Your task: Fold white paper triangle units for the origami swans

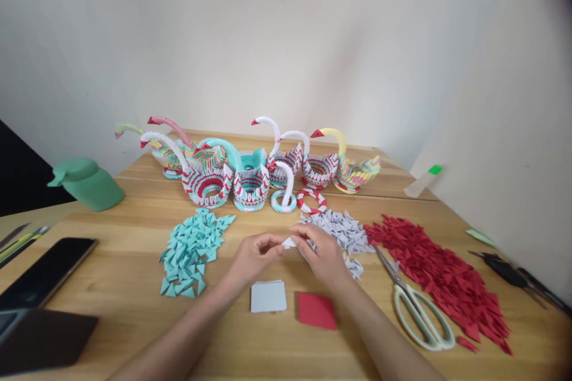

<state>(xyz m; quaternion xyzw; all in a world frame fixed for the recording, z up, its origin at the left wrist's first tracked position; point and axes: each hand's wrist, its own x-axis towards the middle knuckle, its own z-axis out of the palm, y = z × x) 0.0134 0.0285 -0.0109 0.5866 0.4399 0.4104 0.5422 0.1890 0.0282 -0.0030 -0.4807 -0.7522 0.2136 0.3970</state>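
Note:
Between my two hands is a small folded white paper piece [289,243], pinched at its left by my left hand [259,254] and at its right by my right hand [318,248]. Both hands hover above the table's middle. Behind my right hand spreads a pile of white folded triangles [342,227]. Nearer to me lie a stack of white paper rectangles [268,297] and a stack of red paper rectangles [317,310]. A pile of teal folded triangles [190,250] sits to the left.
Several folded-paper swans [251,187] and a red-and-white ring [311,201] stand behind. Scissors [422,315] and red triangles [442,274] are at right; a green container [92,184], phone [47,271] and dark flat object [44,339] at left.

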